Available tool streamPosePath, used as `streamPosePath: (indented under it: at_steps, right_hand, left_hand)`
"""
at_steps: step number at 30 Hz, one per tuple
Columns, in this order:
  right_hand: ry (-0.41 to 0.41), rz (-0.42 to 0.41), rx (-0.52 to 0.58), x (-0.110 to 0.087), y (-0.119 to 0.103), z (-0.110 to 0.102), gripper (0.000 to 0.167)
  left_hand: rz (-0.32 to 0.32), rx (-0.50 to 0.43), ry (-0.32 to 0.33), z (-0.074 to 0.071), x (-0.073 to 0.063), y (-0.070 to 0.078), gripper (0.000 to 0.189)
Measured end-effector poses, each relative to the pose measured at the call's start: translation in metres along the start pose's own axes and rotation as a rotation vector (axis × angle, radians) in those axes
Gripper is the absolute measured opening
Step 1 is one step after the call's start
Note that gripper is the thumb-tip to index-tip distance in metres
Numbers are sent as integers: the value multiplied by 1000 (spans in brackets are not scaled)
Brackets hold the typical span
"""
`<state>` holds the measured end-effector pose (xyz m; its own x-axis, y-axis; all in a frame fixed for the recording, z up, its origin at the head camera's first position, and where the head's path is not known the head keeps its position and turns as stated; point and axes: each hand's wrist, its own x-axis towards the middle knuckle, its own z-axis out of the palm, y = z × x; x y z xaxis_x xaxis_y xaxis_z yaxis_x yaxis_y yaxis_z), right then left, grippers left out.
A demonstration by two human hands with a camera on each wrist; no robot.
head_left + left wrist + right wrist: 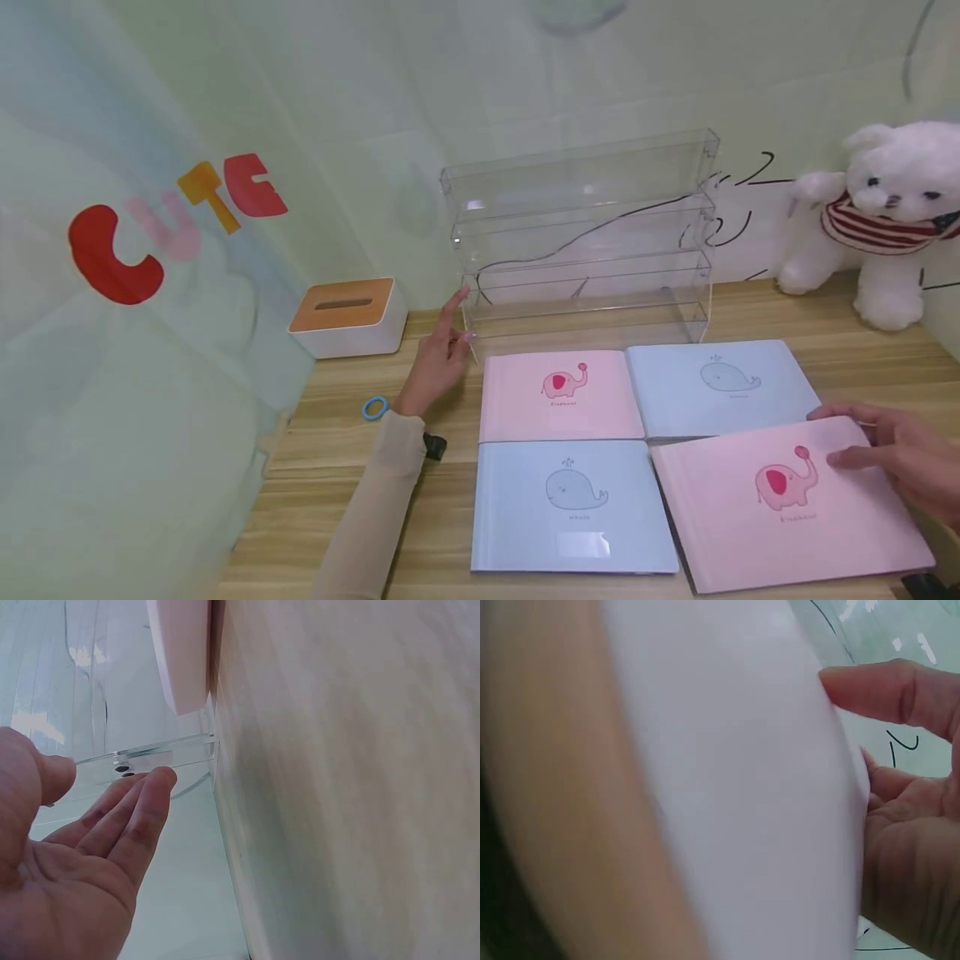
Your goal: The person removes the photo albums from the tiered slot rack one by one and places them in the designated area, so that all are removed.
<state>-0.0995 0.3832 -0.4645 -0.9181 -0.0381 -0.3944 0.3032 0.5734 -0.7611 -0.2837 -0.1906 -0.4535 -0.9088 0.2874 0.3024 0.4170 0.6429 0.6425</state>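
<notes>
My right hand (911, 454) holds a pink book (795, 546) with an elephant on its cover, thumb on top and fingers behind the far right edge. The book lies tilted at the front right; in the right wrist view its pale surface (742, 787) is blurred. My left hand (442, 358) touches the left side of a clear acrylic rack (585, 292) with tiers, its fingers fairly straight. The left wrist view shows the thumb and fingers at the rack's side panel (150, 757). Another pink elephant book (525, 400) and two blue whale books (517, 508) lie flat before the rack.
A white tissue box (360, 337) with a wooden lid stands left of the rack, and a blue ring (374, 407) lies nearer. A white teddy bear (888, 275) sits at the back right. The wall (360, 117) rises behind the wooden table (307, 467).
</notes>
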Motion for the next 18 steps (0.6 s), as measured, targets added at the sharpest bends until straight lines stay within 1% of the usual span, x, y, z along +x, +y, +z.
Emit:
streamPosePath:
  at_steps: [5,7,8,11,15,18]
  right_hand:
    - [-29,30,50,3,4,4,54]
    - [-27,42,72,3,4,5,58]
    - [-24,52,87,3,3,6,59]
    - [2,49,102,5,2,8,59]
    - [21,47,94,6,0,10,58]
    - [11,68,77,6,0,12,62]
  left_hand:
    - [-8,-2,-5,0,-1,0,79]
    - [-10,-2,-4,0,-1,0,79]
    - [-12,-1,-4,0,-1,0,79]
    - [-15,-2,0,-1,-2,-1,79]
    - [-15,-1,5,-2,-3,0,79]
    - [-14,8,6,-3,-4,0,79]
